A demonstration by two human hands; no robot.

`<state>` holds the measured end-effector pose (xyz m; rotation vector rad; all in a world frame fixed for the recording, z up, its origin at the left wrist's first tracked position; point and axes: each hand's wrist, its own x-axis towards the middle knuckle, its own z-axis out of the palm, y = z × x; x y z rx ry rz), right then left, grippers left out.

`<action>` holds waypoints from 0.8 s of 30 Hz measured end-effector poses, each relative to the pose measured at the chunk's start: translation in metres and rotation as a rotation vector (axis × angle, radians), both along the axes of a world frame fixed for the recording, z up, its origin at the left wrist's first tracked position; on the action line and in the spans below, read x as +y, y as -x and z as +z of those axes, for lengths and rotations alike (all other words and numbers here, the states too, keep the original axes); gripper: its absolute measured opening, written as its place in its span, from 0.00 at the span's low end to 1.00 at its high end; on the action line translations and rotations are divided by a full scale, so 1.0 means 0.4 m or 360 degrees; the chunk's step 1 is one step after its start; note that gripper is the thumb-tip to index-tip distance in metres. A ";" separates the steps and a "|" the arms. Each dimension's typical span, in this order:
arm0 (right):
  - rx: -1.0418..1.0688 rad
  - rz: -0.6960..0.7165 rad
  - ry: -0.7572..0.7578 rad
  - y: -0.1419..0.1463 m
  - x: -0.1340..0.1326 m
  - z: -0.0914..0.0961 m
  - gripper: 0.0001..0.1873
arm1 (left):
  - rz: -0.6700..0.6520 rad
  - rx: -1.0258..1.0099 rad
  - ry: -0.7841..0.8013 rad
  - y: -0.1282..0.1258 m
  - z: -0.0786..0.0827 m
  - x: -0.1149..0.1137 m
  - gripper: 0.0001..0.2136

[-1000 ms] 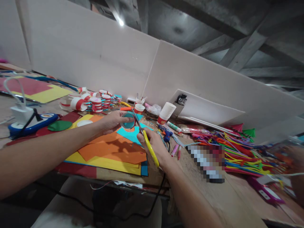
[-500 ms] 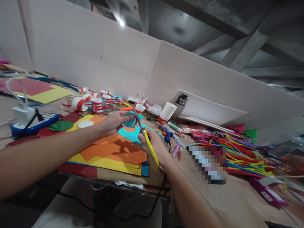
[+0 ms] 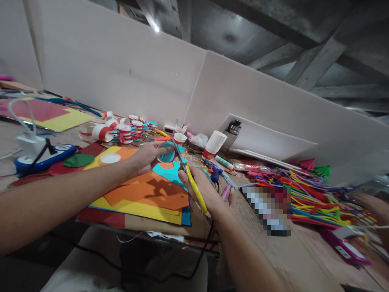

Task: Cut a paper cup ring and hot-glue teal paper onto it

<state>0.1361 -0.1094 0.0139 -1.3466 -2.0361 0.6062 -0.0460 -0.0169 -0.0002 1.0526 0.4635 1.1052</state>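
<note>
Yellow-handled scissors [image 3: 195, 187] gripped in right hand [image 3: 206, 188]; blades at rim of round turquoise-faced piece [image 3: 167, 157] (contact unclear), pinched by left hand [image 3: 148, 157] above orange paper [image 3: 136, 196].

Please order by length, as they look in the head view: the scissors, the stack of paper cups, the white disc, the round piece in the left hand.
1. Scissors
2. Stack of paper cups
3. White disc and round piece in the left hand: too alike to rank.
</note>
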 end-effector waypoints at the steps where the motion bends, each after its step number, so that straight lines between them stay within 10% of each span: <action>1: -0.0009 0.0000 -0.0001 -0.001 0.000 0.000 0.20 | 0.0008 -0.0006 -0.0012 0.000 0.001 0.000 0.07; 24: -0.0088 -0.0064 -0.0117 -0.006 0.013 -0.013 0.20 | -0.0059 0.0124 -0.0049 -0.002 -0.003 -0.005 0.07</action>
